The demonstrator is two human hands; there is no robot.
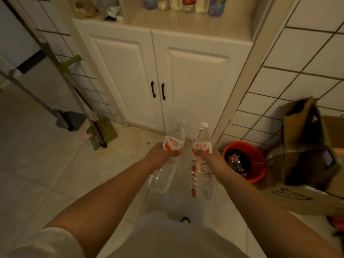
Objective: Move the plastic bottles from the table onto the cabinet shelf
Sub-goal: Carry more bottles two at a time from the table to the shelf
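Two clear plastic bottles are carried at the lower centre of the frame, one in each hand, in front of the white cabinet. The left bottle (168, 161) is held by the left hand (161, 153), whose grip is curled round the waist just below the red-and-white label; the right bottle (202, 161) is held the same way by the right hand (208, 155). Both are kept cap-forward and tilted toward the cabinet, presumably so that they can be lifted straight onto the shelf (186, 21) at the top centre of the frame. A row of bottles (183, 4) already stands at the back of that shelf (only their lower parts are visible), so the bare front strip seems the likely spot. The cabinet doors (158, 81) below are shut. A red bucket (243, 161) sits on the floor at the lower right, just beside the right hand in the picture.
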